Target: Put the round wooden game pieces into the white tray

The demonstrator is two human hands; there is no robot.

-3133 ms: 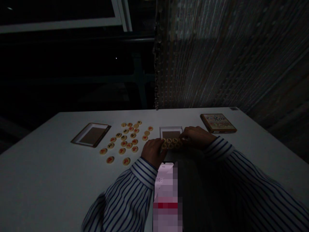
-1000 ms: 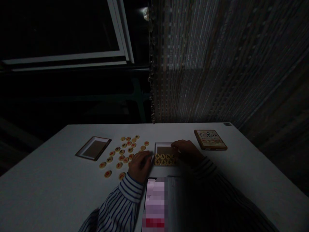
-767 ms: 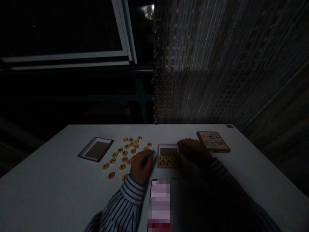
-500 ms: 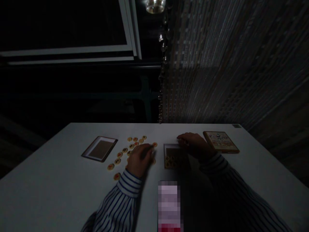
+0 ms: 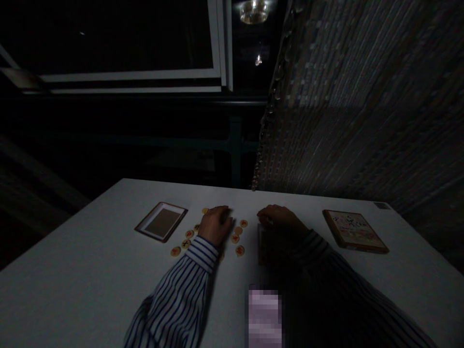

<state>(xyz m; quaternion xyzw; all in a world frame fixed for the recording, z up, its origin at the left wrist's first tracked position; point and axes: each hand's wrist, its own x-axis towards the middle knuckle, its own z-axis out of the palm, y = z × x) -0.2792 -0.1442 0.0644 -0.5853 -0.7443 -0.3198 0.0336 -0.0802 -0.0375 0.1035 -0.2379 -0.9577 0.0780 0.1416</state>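
"So, what could go wrong for us?"

"Our left hand curls over round cream discs with red and black characters on the white table; we can't tell whether it grips one. Its wrist might scatter the others."

"And our right hand?"

"Well apart from the left, bent over a shadowed, brown-rimmed tray, its grip hidden; in such gloom, we could misplace a disc."

"Any writing?"

"Black characters on the brown-edged rectangular box, too dim to read."

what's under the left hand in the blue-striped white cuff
Round yellowish discs, some marked red or black, show around the left hand; anything directly beneath it is covered.
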